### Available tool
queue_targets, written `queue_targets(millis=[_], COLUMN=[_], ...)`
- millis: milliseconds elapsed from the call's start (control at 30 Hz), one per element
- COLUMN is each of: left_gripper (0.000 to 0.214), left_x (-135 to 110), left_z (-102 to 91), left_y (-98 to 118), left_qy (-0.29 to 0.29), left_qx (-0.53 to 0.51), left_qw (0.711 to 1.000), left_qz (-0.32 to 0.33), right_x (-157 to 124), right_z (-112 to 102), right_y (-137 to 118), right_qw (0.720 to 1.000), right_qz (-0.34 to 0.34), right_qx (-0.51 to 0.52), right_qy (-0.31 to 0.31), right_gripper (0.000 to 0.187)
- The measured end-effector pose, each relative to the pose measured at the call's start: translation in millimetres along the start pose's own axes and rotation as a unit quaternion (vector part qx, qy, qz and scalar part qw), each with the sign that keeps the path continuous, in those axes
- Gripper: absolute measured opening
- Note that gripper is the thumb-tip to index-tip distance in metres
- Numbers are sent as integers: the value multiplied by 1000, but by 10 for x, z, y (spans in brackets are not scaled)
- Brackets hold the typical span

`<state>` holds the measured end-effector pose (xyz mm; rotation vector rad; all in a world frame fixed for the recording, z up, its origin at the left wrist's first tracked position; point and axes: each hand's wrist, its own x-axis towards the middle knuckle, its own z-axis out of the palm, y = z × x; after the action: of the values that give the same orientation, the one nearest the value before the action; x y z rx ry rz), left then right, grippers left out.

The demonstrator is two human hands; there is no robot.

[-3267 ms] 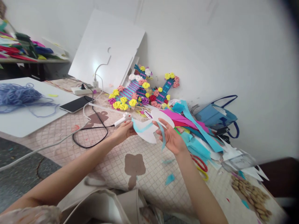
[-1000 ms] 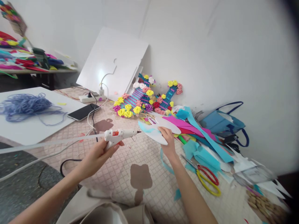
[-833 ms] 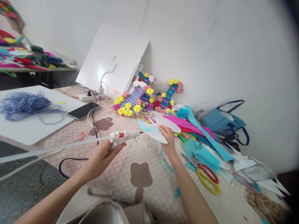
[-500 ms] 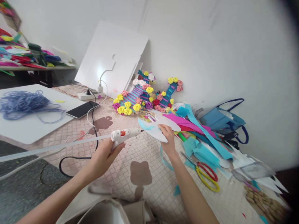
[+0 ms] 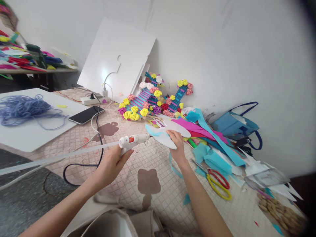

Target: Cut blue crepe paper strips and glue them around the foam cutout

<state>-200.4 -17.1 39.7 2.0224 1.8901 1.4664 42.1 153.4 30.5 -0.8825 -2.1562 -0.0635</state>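
My left hand (image 5: 113, 164) is closed round the handle of a white hot glue gun (image 5: 133, 140). A long translucent glue stick (image 5: 81, 152) sticks out of the gun's back end. The nozzle points right, at or very near the edge of a white cut-out piece (image 5: 164, 141), and I cannot tell whether they touch. Light blue paper (image 5: 152, 131) covers the left end of that piece. My right hand (image 5: 177, 144) grips the cut-out at its right side, fingers on top; the thumb is hidden.
Scissors (image 5: 217, 184) with red and yellow handles lie right of my right arm, beside blue paper scraps (image 5: 214, 161). Flower-covered letter shapes (image 5: 145, 102) stand at the back. A phone (image 5: 86, 115), black cord (image 5: 98, 141), power strip (image 5: 92, 100) and blue yarn (image 5: 23, 110) are left.
The glue gun has shifted very slightly right, its nozzle closer to the white cut-out's edge. My right hand keeps its hold. The whole view has tilted a little.
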Motion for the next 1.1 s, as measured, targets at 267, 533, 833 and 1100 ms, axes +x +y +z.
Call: queue_targets(millis=[267, 533, 833, 1100], left_gripper=[26, 27, 30, 31], left_x=[-10, -43, -69, -87], left_z=[4, 7, 45, 73], left_y=[19, 61, 87, 154], left_qy=[-14, -26, -37, -74], left_qx=[-12, -8, -7, -18], left_qw=[1000, 1000, 999, 997], left_qz=[0, 3, 17, 13], right_x=[0, -1, -2, -4], right_z=[3, -7, -24, -14], right_y=[-1, -9, -17, -12], right_qw=[1000, 1000, 1000, 1000], right_qz=[4, 2, 6, 2], right_qx=[0, 8, 9, 6], right_qy=[4, 7, -1, -2], right_gripper=[40, 39, 39, 40])
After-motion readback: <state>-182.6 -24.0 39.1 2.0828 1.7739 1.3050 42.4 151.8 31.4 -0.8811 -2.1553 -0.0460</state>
